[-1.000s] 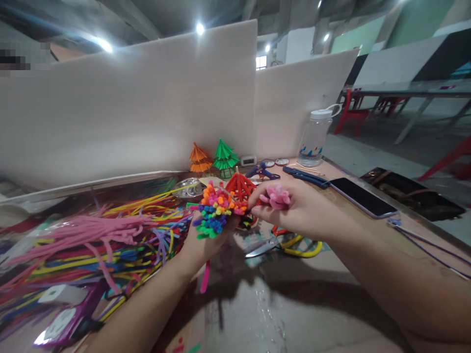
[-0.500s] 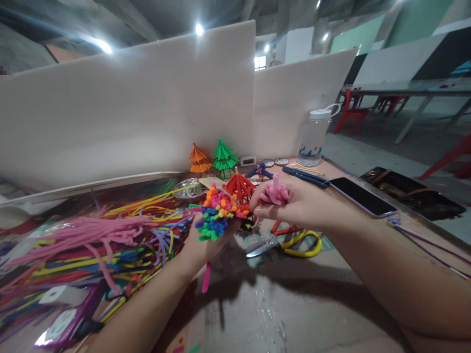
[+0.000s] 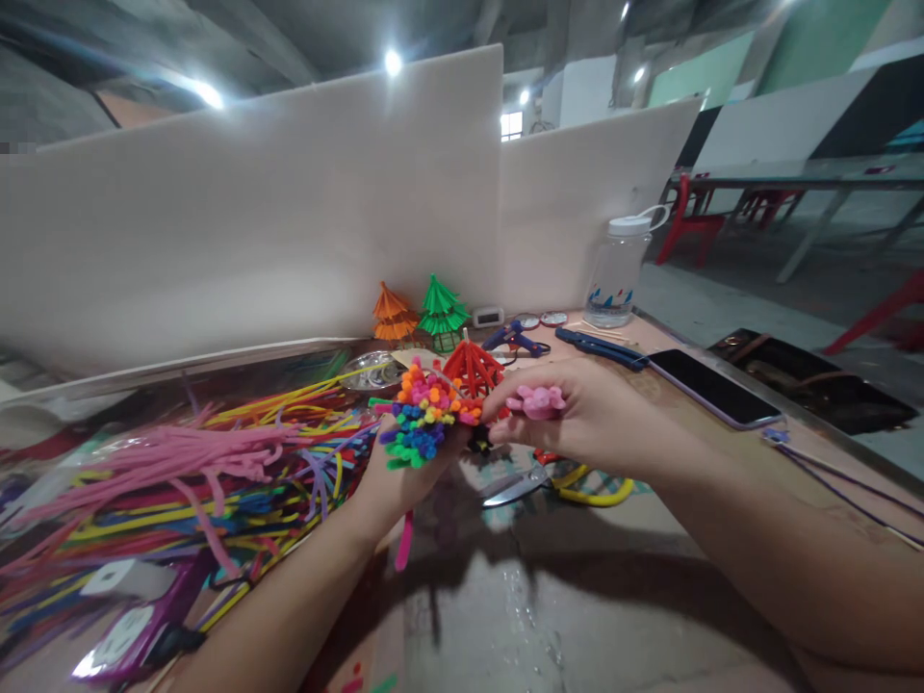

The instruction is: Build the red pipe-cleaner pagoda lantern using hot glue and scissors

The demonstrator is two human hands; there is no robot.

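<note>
My left hand (image 3: 394, 476) is closed around a multicoloured bundle of pipe cleaners (image 3: 425, 409). Their curled ends show orange, pink, yellow, blue and green, and one magenta stem hangs below the hand. From the right comes my right hand (image 3: 577, 414), its thumb and fingers drawn together at the bundle's right side. A small pink pipe-cleaner piece (image 3: 536, 402) sits in that hand. What its fingertips pinch is hidden. Just behind the hands stands a red cone-roofed model (image 3: 473, 368). Scissors with yellow handles (image 3: 596, 486) lie beneath the right hand.
Loose pipe cleaners (image 3: 209, 462) cover the left, beside a purple power strip (image 3: 144, 621). Orange (image 3: 394, 313) and green (image 3: 442, 310) paper-roofed models stand behind, near a metal dish (image 3: 368, 371). A blue glue gun (image 3: 516, 339), utility knife (image 3: 603, 348), phone (image 3: 711, 387) and bottle (image 3: 613, 274) are rightward.
My right hand has moved slightly left and turned, so the pink piece now lies lower and flatter. The left hand and its bundle have barely moved.
</note>
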